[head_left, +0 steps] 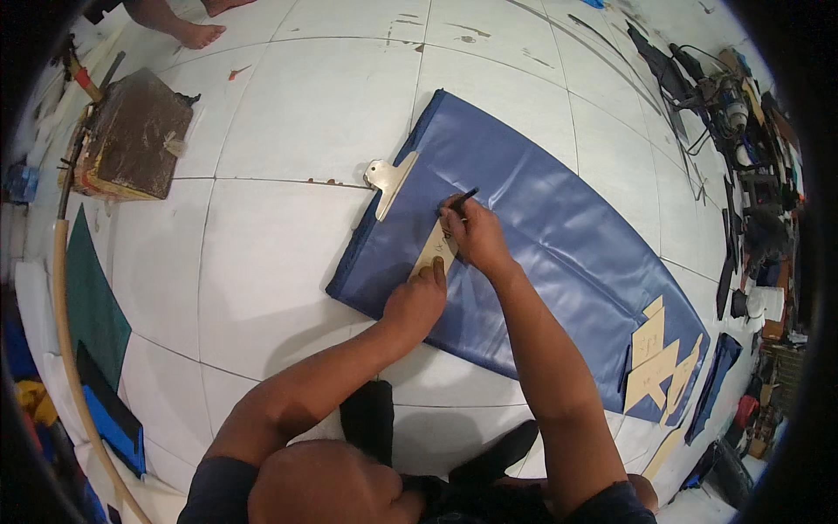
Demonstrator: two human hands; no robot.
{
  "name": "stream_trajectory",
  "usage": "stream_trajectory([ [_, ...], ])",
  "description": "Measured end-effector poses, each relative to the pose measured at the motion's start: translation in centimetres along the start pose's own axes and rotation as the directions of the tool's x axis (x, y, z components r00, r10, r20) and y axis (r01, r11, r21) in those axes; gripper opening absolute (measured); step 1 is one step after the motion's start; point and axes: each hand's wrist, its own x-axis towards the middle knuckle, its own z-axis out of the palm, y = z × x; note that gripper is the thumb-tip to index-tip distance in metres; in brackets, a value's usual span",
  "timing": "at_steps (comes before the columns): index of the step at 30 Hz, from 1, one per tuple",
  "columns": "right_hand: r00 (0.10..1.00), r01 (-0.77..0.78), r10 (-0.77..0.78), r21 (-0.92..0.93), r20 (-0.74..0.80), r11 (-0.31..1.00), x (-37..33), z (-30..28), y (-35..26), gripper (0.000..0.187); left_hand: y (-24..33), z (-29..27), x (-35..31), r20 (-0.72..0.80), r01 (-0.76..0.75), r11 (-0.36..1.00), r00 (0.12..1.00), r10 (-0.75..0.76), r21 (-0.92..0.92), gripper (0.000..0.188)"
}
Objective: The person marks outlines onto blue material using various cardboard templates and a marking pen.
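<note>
A folded sheet of shiny blue vinyl [559,236] lies on the floor before me, with a silver bulldog clip [390,184] gripping its left edge. On the vinyl rests a narrow cream card template [440,247] with handwriting on it. My left hand [416,299] presses the template's near end down with bunched fingers. A dark pen [469,196] is pinched in my right hand [476,234], beside the template's far end. The pen's tip is hidden by my fingers.
More cream card templates [653,365] lie on the vinyl's right end. To the left stand a brown block [135,135] and a long wooden pole [63,297] near green material [94,301]. Tools and scraps crowd the right side, including a power tool [733,109]. Another person's foot [201,35] shows at the top left.
</note>
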Motion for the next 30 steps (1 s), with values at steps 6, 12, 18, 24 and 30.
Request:
stream_trajectory([
  [6, 0.995, -0.009, 0.01, -0.011, 0.098, 1.0, 0.8, 0.2, -0.1, 0.022, -1.9, -1.0, 2.3, 0.125, 0.014, 0.976, 0.992, 0.013, -0.217, 0.047],
  [12, 0.996, -0.026, 0.034, 0.091, -0.084, 0.995, 2.5, -0.6, 1.0, 0.022, -2.8, -1.3, 4.9, -0.107, -0.223, 0.973, 0.97, 0.216, -0.055, 0.024],
  [18, 0.997, -0.036, 0.041, 0.08, -0.067, 0.996, 2.5, -0.4, 1.1, 0.021, -3.8, 0.1, 6.2, -0.122, -0.225, 0.97, 0.969, 0.213, -0.091, 0.031],
  [24, 0.986, -0.081, 0.098, 0.123, -0.138, 0.989, 2.9, -0.1, 1.1, 0.019, -4.2, -0.4, 7.1, 0.009, -0.225, 0.973, 0.974, 0.225, -0.043, 0.057],
  [30, 0.98, -0.085, 0.111, 0.155, -0.167, 0.984, 2.8, -0.3, 1.1, 0.019, -4.3, -0.9, 8.0, 0.094, -0.224, 0.972, 0.972, 0.217, 0.068, 0.088],
])
